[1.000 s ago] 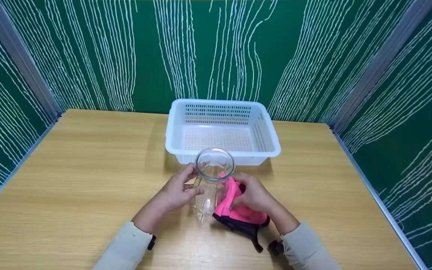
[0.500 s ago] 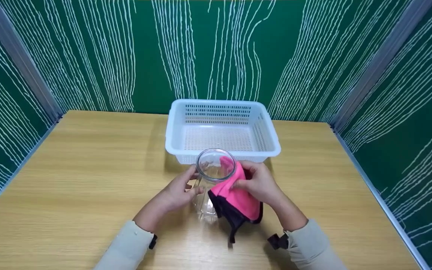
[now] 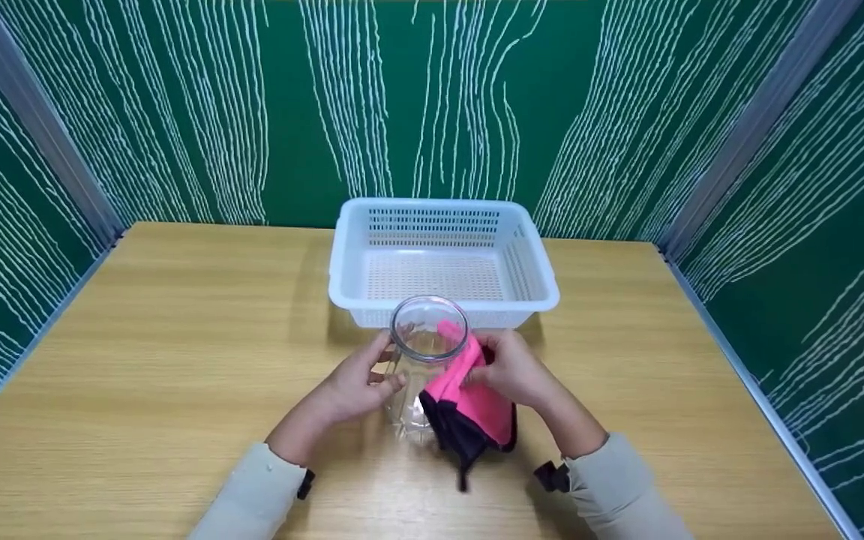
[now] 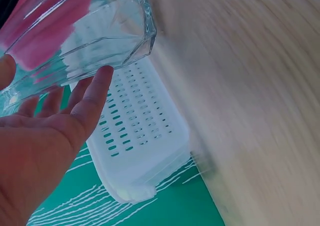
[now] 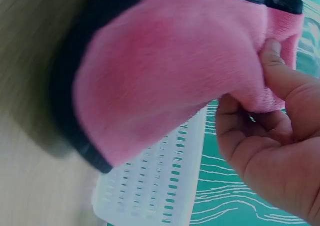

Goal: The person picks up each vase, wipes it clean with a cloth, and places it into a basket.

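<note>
1. Since half a second ago the right hand (image 3: 516,369) has drawn slightly nearer the jar's mouth, and the pink cloth (image 3: 469,401) hangs closer against the glass; the left hand (image 3: 353,386) has stayed where it was.
2. Standing upright on the wooden surface (image 3: 177,352), the clear glass jar (image 3: 426,360) is near the middle, just in front of the white basket's near wall.
3. Left hand: the fingers (image 4: 92,99) lie fairly straight and a little spread against the jar's left side, steadying it. The left wrist view shows the jar's faceted glass (image 4: 80,41) with pink showing through it.
4. Right hand: thumb and fingers (image 5: 280,79) pinch a fold of the pink cloth at its upper end. The pink tip sits at the jar's rim, over the opening; the rest drapes down the right side of the jar.
5. Black trim runs along the cloth's edge, and a black strap dangles toward the near edge of the surface.
6. Perforated and white, the plastic basket (image 3: 443,217) sits toward the far edge, centred, with nothing seen inside.
7. No brand, label or writing can be read on the jar, cloth or basket.
8. Green panels with white wavy lines (image 3: 177,112) wall in the surface on three sides.
</note>
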Demonstrator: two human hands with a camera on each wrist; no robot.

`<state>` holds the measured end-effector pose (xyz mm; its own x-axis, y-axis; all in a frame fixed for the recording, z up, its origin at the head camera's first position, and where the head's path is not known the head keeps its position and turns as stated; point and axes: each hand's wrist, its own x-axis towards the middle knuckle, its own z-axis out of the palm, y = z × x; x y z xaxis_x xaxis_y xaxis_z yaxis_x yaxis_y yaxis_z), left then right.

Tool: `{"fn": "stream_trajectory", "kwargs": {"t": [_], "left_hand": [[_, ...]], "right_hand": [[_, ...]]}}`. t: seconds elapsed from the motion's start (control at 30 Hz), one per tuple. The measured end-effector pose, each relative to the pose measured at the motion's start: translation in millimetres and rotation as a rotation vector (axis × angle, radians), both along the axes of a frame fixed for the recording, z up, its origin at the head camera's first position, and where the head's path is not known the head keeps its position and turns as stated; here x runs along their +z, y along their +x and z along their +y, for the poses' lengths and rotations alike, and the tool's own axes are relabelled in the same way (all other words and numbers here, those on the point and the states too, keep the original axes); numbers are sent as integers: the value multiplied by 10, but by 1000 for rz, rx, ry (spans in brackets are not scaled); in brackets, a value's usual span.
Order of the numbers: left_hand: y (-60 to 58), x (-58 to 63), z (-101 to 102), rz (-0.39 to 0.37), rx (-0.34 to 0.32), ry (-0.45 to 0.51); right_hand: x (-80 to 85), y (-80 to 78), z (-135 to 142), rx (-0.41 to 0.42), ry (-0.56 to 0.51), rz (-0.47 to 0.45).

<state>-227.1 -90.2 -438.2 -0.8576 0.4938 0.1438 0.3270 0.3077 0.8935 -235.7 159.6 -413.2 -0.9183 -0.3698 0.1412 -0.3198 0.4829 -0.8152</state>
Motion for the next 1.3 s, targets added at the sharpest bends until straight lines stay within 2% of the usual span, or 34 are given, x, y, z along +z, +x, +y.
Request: {"fn": "stream_trajectory", "kwargs": {"t": [0.13,0.37,0.67,0.9,1.1,1.3], "left_hand": [[22,5,16,4,17,20],[45,45,65,-23,98,11],[18,17,52,-25,105,36],[33,49,25,31,183,-52],[24,106,3,61,150,-120],[-1,143,-5,36,112,-162]], "right_hand": [[-103,-12,2,-4,73,4],[-323,-12,14,-11,176,-28],[-335,16,15,-12,166,-7],[-219,32,20,-49,39,-28],[-106,12,-12,-61,-133,7],[-21,-4,-50,-23,-288,9]]}}
